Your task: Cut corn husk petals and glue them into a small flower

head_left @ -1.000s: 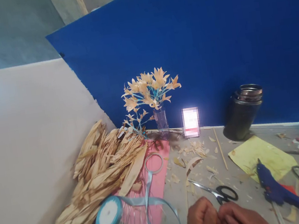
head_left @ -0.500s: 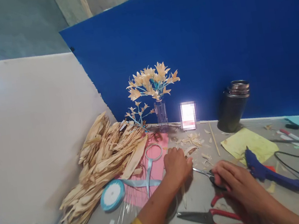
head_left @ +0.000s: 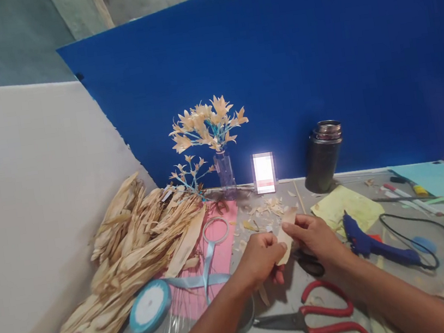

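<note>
A pale strip of dried corn husk (head_left: 288, 236) is stretched at a slant between my two hands above the table. My left hand (head_left: 264, 254) pinches its lower end, and my right hand (head_left: 310, 235) grips the upper right edge between thumb and fingers. Just under my right hand shows the black handle of small scissors (head_left: 310, 264); their blades are hidden. Larger scissors with red handles (head_left: 309, 319) lie nearer to me, blades pointing left. Husk scraps (head_left: 269, 207) are scattered on the table beyond my hands.
A heap of dried husks (head_left: 135, 256) and a blue ribbon spool (head_left: 150, 306) lie left. Husk flowers in a clear vase (head_left: 225, 174) stand behind, with a dark flask (head_left: 323, 158) at back right. A blue glue gun (head_left: 377, 246) and its cord lie right.
My right hand has let go of the small scissors, moved up and left, and taken hold of the husk strip with my left hand. The view has shifted to the right.
</note>
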Action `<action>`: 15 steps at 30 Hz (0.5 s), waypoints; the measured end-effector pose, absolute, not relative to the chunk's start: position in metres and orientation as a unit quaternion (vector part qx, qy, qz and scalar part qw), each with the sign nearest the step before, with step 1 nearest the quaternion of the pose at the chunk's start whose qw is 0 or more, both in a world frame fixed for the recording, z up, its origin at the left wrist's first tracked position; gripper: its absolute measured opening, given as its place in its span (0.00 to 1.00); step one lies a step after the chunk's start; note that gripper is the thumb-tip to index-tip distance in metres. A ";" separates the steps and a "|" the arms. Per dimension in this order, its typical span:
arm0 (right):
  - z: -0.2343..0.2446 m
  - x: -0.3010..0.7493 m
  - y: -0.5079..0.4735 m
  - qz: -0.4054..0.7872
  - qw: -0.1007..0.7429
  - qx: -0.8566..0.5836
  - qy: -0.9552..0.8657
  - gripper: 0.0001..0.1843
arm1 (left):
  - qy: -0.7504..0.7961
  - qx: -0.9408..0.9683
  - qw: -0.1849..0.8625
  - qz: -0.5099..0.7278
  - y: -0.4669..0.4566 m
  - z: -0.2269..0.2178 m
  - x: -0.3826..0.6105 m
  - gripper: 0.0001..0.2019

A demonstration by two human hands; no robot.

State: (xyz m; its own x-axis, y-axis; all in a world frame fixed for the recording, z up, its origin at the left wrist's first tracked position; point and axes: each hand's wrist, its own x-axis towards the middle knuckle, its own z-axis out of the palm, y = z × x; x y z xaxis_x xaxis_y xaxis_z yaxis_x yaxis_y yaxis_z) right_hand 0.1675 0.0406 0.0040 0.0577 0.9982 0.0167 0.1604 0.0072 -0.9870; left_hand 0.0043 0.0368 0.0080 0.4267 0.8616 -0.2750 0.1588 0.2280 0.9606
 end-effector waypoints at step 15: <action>-0.001 0.192 0.043 0.293 0.528 -0.607 -0.516 0.17 | 0.450 0.509 0.703 0.209 0.031 -0.005 0.010 0.10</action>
State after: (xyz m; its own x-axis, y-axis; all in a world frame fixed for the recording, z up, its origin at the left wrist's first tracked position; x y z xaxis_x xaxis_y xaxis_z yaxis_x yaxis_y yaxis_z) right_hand 0.1924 0.0433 -0.0012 0.2946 0.9367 0.1891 0.3167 0.0910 -0.9441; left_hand 0.0096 0.0309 -0.0052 0.5076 0.7521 -0.4203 0.1651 0.3939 0.9042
